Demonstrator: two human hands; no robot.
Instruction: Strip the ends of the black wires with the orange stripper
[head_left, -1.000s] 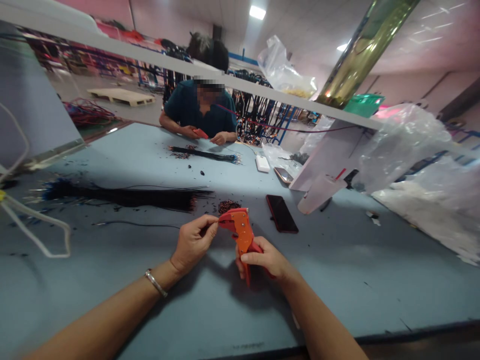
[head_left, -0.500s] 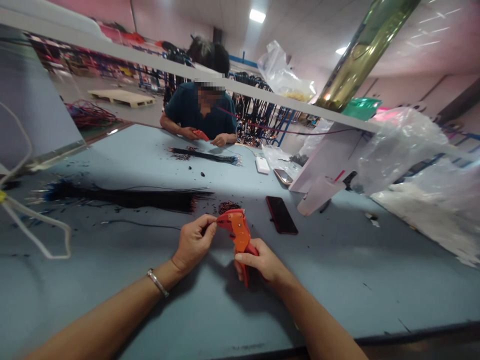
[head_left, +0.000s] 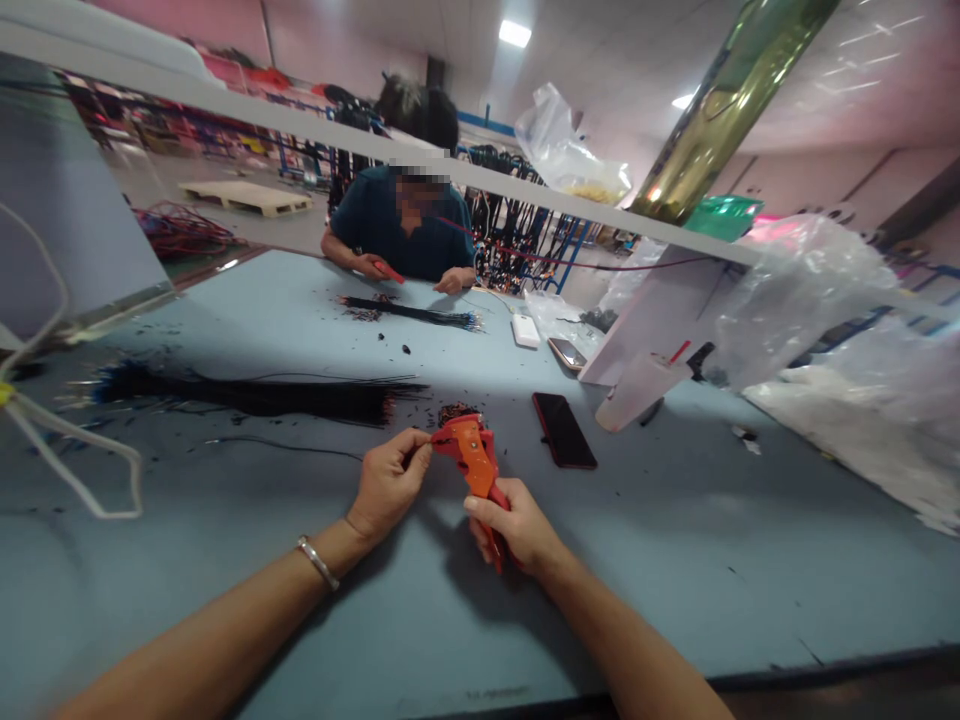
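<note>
My right hand [head_left: 510, 522] is closed around the handles of an orange and red wire stripper [head_left: 474, 455]. My left hand [head_left: 390, 485] pinches a thin black wire [head_left: 300, 447] close to its end, right at the stripper's jaws. The wire's other end trails to the left over the blue-grey table. Whether the wire tip is inside the jaws is hard to make out. Behind my hands lies a thick bundle of black wires [head_left: 300, 395], blue-tipped on the left. A small heap of wire scraps [head_left: 456, 411] sits just behind the stripper's head.
A black phone [head_left: 564, 430] lies right of the stripper, with a plastic cup [head_left: 641, 388] beyond it. Across the table a co-worker [head_left: 405, 225] holds a red tool over a smaller wire bundle [head_left: 412, 312]. Plastic bags [head_left: 806, 290] are at right; a white cord loop [head_left: 82, 450] hangs at left.
The stripper has tilted slightly in my right hand, and its handles look a little different. My left hand has barely moved. The co-worker's hands have drifted apart.
</note>
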